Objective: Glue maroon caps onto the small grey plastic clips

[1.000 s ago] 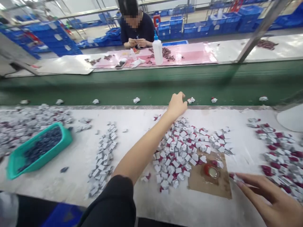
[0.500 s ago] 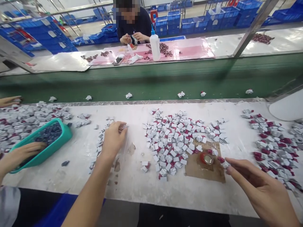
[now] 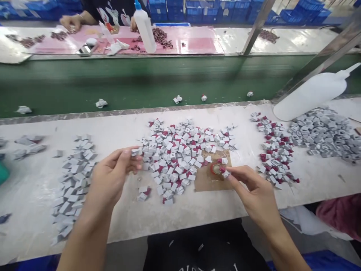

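Note:
My left hand [image 3: 111, 175] pinches a small grey plastic piece [image 3: 137, 152] at the left edge of a heap of grey-and-maroon pieces [image 3: 175, 150]. Between thumb and forefinger of my right hand [image 3: 252, 194] is a small grey-and-maroon piece [image 3: 225, 173]. Its maroon end is at the rim of a small round red dish [image 3: 216, 169], which looks like a bottle cap; I cannot tell whether they touch. Under the dish lies a brown cardboard square [image 3: 208, 182]. To the left of my left hand, plain grey pieces [image 3: 75, 188] lie in a long strip.
At right are more grey-and-maroon pieces [image 3: 278, 148], a grey pile [image 3: 329, 133] and a leaning white squeeze bottle [image 3: 310, 94]. Several pieces sit along the green belt [image 3: 141, 79]. Across it, a person's hand [image 3: 70, 22] rests by a pink mat [image 3: 194, 39].
The view has swung right. My left hand has left the grey strip and come to the heap with a grey piece. My right hand has brought its piece over to the red dish.

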Demonstrator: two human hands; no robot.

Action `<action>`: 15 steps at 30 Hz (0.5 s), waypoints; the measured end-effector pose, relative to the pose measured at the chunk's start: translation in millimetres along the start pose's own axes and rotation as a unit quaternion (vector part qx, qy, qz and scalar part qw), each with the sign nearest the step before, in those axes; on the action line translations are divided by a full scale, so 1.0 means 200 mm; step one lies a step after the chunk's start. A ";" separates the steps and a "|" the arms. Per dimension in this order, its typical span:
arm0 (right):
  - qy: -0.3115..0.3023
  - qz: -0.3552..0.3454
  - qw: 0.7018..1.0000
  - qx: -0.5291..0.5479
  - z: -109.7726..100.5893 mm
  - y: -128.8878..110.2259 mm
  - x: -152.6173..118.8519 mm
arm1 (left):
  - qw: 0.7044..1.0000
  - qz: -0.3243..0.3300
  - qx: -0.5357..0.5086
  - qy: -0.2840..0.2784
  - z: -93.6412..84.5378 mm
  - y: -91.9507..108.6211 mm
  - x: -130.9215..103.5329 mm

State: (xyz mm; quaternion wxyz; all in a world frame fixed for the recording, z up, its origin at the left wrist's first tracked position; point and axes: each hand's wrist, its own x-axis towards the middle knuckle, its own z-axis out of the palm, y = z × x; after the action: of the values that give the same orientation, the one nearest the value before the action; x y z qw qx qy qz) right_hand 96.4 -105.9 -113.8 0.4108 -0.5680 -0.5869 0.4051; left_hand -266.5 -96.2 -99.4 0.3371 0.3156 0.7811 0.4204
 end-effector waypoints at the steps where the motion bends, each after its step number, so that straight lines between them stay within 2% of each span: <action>1: -0.001 -0.012 1.000 -0.013 0.01 0.00 0.00 | 0.999 -0.001 0.035 0.029 -0.01 -0.01 0.00; 3: -0.003 -0.028 0.999 -0.032 0.01 0.00 -0.01 | 0.991 -0.006 0.110 0.077 -0.04 -0.03 0.01; 5: -0.006 -0.033 0.999 -0.043 0.01 0.01 -0.02 | 0.982 -0.014 0.164 0.090 -0.06 -0.04 0.01; 12: -0.007 -0.043 0.998 -0.053 0.02 0.04 -0.02 | 0.983 -0.033 0.171 0.051 -0.08 -0.07 0.00; 15: -0.004 -0.037 0.998 -0.046 0.02 0.04 -0.03 | 0.983 -0.016 0.178 0.033 -0.09 -0.08 -0.02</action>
State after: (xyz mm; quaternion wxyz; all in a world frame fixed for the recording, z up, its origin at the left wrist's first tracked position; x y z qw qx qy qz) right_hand 95.4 -111.4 -123.6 0.3968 -0.5624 -0.6270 0.3648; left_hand -282.2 -115.2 -104.7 0.2567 0.3439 0.8591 0.2790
